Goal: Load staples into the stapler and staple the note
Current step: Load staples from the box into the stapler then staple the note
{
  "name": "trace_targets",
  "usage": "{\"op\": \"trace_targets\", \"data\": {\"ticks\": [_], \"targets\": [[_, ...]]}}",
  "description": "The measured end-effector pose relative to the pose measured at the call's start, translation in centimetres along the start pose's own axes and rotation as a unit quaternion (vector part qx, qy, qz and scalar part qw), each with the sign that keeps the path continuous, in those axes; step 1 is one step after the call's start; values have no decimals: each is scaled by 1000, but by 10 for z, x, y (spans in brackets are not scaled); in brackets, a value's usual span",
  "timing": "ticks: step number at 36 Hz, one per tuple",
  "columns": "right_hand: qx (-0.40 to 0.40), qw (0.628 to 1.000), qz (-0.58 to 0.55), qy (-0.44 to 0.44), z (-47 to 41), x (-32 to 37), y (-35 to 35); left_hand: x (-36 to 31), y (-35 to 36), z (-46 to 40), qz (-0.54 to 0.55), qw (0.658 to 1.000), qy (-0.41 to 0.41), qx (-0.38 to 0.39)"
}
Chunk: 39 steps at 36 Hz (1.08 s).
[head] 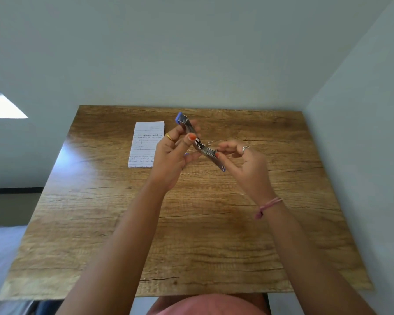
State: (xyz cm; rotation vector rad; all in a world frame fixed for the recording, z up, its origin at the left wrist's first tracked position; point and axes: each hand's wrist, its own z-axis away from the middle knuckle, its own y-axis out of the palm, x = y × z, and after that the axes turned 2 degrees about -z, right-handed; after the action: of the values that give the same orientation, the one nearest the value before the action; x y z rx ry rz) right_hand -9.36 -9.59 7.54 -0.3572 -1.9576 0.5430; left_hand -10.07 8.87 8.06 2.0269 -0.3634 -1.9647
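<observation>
A blue and silver stapler [199, 144] is swung wide open and held above the table. My left hand [175, 153] grips its upper arm, thumb on the metal near the hinge. My right hand [239, 160] pinches something small at the open staple channel; I cannot make out whether it is a strip of staples. A lined, handwritten note [146, 144] lies flat on the table to the left of my hands. A few loose staples [210, 142] lie on the wood just behind the stapler.
The wooden table [191, 235] stands against a pale wall at the back and right. Its left edge borders open floor. My lap shows below the near edge.
</observation>
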Motion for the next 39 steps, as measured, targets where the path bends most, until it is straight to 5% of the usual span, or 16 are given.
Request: {"op": "trace_targets", "data": {"ticks": [22,32,39], "targets": [[23,1000,9,5,15,16,-14,-5,4,27,-7,1000,12,-8],[0,994,83,-68,23,20,-13,-6,10,36,-12,1000,12,-12],[34,994,-57,84,24,18,-17,-2,10,39,6,1000,13,-10]]}}
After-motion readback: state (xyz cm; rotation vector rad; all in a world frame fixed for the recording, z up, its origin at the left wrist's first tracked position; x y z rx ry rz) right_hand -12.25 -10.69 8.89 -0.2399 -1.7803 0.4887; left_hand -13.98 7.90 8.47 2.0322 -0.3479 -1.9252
